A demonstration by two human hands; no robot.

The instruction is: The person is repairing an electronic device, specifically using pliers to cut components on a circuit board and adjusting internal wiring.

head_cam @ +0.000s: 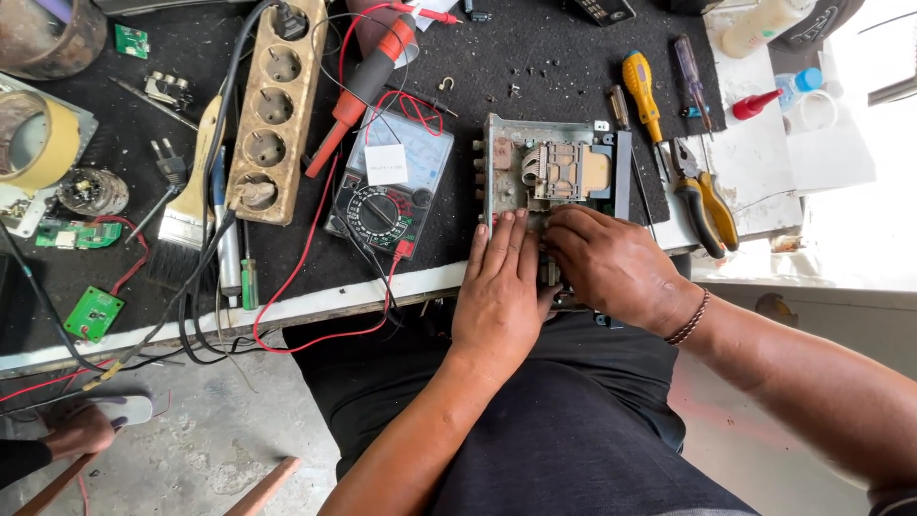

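The counter [115, 244] is covered by a black mat and crowded with tools. The open metal chassis [549, 177] of some electronic unit lies at its near edge, and I'll place everything else from it.

Both hands rest on the near side of the chassis. The left hand [499, 287] lies flat with fingers straight and together, pressing down and gripping nothing. The right hand [611, 263], a beaded bracelet [690, 317] on its wrist, is curled over the near right corner; its fingertips are tucked under, so I cannot tell whether they pinch anything.

Far left of the chassis lies a long tan power strip [275, 110] with round sockets, a black cable [215, 143] trailing over it. Left again, a roll of yellowish tape [38, 139] sits by the counter's edge. Just left of the chassis is an analog multimeter [390, 182] bearing a small white square label [386, 163], with red leads [296, 277] looping off the counter. A red-and-grey soldering iron [368, 81] lies slantwise above the meter. A wide paintbrush [189, 201] lies left of the strip.

Just right of the chassis are yellow-handled pliers [705, 205]; behind them lie a yellow screwdriver [642, 91] and a dark one [690, 72]. Farther right sits a small clear bottle [785, 94] with a red nozzle — contents unclear.

Two green circuit boards [93, 313] lie at the far left.
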